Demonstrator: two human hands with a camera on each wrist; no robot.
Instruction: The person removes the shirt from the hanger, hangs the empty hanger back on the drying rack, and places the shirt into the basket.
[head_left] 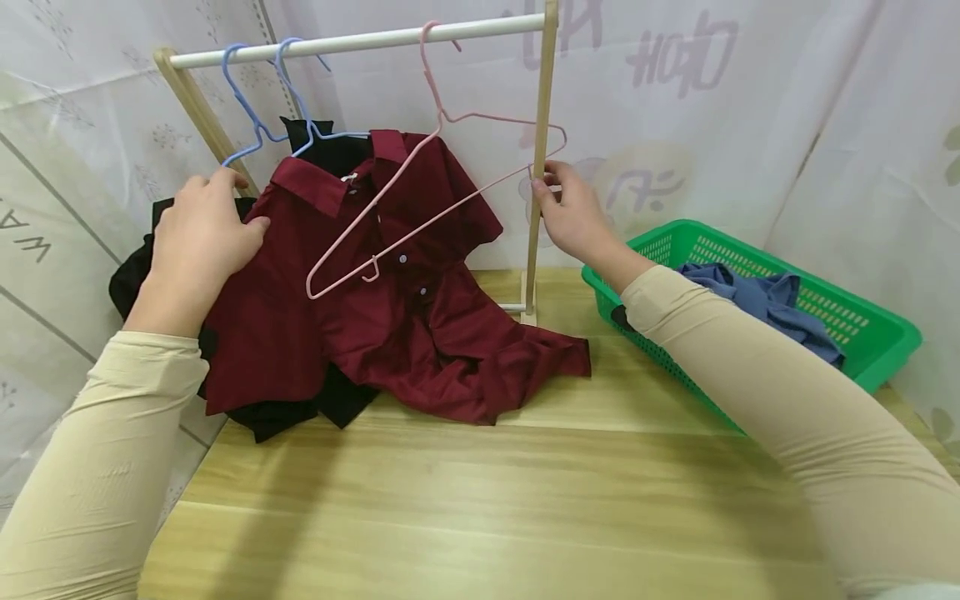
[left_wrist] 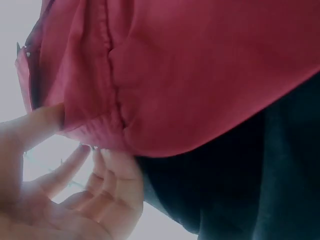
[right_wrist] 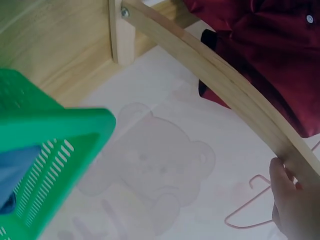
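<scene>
A dark red short-sleeved shirt (head_left: 442, 321) hangs on a blue hanger (head_left: 300, 108) from the rack's white rail (head_left: 360, 42). My left hand (head_left: 201, 233) is at the shirt's left shoulder, the thumb against the red cloth and the fingers curled around its edge; in the left wrist view the thumb tip goes out of sight behind a fold. My right hand (head_left: 573, 208) pinches the rack's right wooden post (head_left: 542, 125) between thumb and fingers. A bare pink hanger (head_left: 435, 218) hangs in front of the shirt, one end reaching past that post.
Black clothing (head_left: 135, 271) hangs behind the red shirt, near another blue hanger (head_left: 251, 108). Right of the rack, a green basket (head_left: 885, 325) holds blue cloth (head_left: 757, 300). Everything stands on a wooden table (head_left: 465, 508) before a patterned curtain (head_left: 750, 125).
</scene>
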